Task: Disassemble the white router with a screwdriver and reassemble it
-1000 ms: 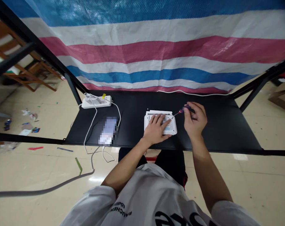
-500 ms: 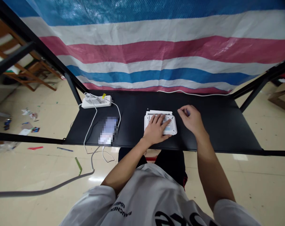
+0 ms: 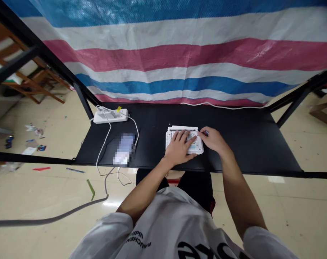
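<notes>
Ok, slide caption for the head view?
Left hand spread on a white perforated device; at its far right corner, right hand holds a purple object.

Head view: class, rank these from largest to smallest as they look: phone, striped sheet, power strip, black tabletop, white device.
1. Striped sheet
2. Black tabletop
3. White device, partly covered by the left hand
4. Power strip and phone: too alike to rank

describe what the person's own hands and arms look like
The left hand and right hand are ungloved, and the forearms are uncovered. The loose, short sleeves are pale grey-white, part of a shirt with black lettering on its front.
</notes>
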A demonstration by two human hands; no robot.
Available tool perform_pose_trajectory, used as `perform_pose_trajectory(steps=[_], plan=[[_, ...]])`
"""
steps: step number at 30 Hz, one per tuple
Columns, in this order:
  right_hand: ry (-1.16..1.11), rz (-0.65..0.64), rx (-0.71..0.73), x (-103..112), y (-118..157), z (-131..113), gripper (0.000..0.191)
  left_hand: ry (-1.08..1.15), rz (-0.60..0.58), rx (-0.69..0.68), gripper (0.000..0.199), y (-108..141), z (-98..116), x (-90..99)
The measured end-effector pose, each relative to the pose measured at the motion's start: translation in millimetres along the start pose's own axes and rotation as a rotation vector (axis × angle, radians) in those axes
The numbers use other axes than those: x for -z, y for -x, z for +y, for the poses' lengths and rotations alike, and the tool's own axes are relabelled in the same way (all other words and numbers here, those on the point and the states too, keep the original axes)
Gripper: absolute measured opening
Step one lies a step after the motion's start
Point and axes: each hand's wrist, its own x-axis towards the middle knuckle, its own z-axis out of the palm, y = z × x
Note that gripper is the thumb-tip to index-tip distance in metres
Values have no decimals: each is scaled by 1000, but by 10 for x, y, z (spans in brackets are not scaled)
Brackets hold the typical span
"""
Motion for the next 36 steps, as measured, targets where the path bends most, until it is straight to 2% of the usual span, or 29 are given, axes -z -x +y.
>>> perform_pose_trajectory(steps=[3, 5, 7, 10, 13, 16, 19, 21, 25, 28, 32, 36], plan=[[-47, -5, -12, 36, 2, -46, 25, 68, 52, -9, 85, -3, -7, -7], [-119, 51, -6, 64, 24, -123, 27, 190, 131, 5, 83, -8, -25, -12], [-196, 101, 19, 74, 70, -231, 28, 377, 261, 73, 67, -8, -52, -10], [-299, 61, 77, 25, 167, -416, 31, 636, 442, 201, 37, 15, -80, 7], [-395, 13, 116, -90, 258, -579, 31, 782, 529, 257, 22, 64, -71, 32], [-449, 18, 125, -201, 304, -693, 32, 825, 587, 297, 17, 128, -70, 62], [-471, -2, 152, -247, 312, -759, 32, 798, 591, 325, 16, 215, -168, 116], [-521, -29, 160, -233, 319, -793, 31, 729, 579, 355, 15, 296, -318, 168], [-542, -64, 230, -148, 373, -903, 36, 388, 457, 446, 16, 497, -728, 251], [-436, 8, 311, -135, 429, -1018, 35, 190, 378, 575, 19, 624, -956, 244], [-426, 149, 402, -260, 456, -1104, 30, 135, 321, 634, 21, 673, -1029, 196], [-354, 183, 454, -408, 429, -1087, 27, 92, 283, 643, 20, 628, -991, 181]])
